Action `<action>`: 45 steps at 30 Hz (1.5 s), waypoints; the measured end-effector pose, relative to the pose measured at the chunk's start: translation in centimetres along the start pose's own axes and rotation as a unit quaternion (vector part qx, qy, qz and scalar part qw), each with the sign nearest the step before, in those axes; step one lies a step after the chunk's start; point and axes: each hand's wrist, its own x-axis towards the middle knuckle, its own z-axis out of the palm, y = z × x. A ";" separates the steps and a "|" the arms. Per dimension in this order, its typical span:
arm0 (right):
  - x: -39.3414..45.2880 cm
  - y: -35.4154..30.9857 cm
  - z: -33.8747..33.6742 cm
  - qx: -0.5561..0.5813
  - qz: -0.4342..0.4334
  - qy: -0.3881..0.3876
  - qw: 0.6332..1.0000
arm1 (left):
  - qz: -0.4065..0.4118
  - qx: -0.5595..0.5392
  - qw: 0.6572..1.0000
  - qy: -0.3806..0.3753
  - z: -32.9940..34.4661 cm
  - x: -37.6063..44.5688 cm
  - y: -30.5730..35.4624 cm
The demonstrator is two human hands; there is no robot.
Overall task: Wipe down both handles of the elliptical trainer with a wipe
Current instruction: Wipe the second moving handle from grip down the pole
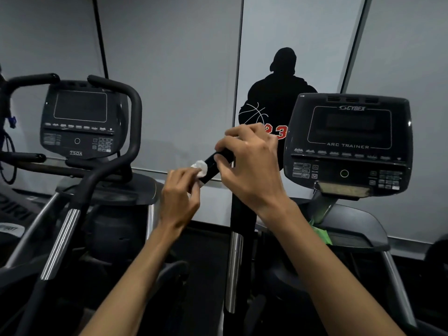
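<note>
Two grey wall panels (169, 69) fill the upper field, matte and smooth, split by thin dark seams; on the middle panel we note a flat black decal (278, 93) of a seated figure with a line-drawn basketball and red digits. Below stand two trainers. At right, the nearer trainer's console (349, 141) is a rounded-trapezoid shell of dark plastic, semi-gloss, with a rectangular dark screen, lettering reading CYBEX and ARC TRAINER, and small button clusters. At left, a second console (77, 120) of like shape is marked 750A, framed by curved black tubular bars (132, 112) with a rubbery, dull finish. A ribbed chrome sleeve (60, 241) shows on its lower arm.

Centre frame, a black upright post (238, 214) with a polished metal section rises to the handle (214, 166), a short black cylinder, smooth and slightly shiny, angled up toward the right.

We see the right hand (249, 166) curled round the upper end of the handle, fingers over the top and thumb beneath, gripping it. The left hand (180, 195) pinches the wipe (200, 168) between fingertips and thumb; the wipe is a small white crumpled wad, soft and creased, pressed against the handle's lower end, just left of the right thumb. A bright green scrap (321, 235), material unclear, lies on the right trainer's grey shroud beneath the console.
</note>
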 end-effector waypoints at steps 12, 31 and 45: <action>7.7 -1.2 2.4 -0.155 -0.128 -0.360 0.911 | -0.020 -0.020 1.000 -0.003 -0.6 0.8 -2.4; 8.3 -1.6 2.7 -0.251 -0.125 -0.464 0.840 | -0.035 -0.030 0.999 0.026 -0.9 -0.2 -1.3; 10.3 -1.5 4.6 -0.210 -0.082 -0.481 0.847 | -0.072 -0.027 0.996 0.046 0.1 1.4 -1.0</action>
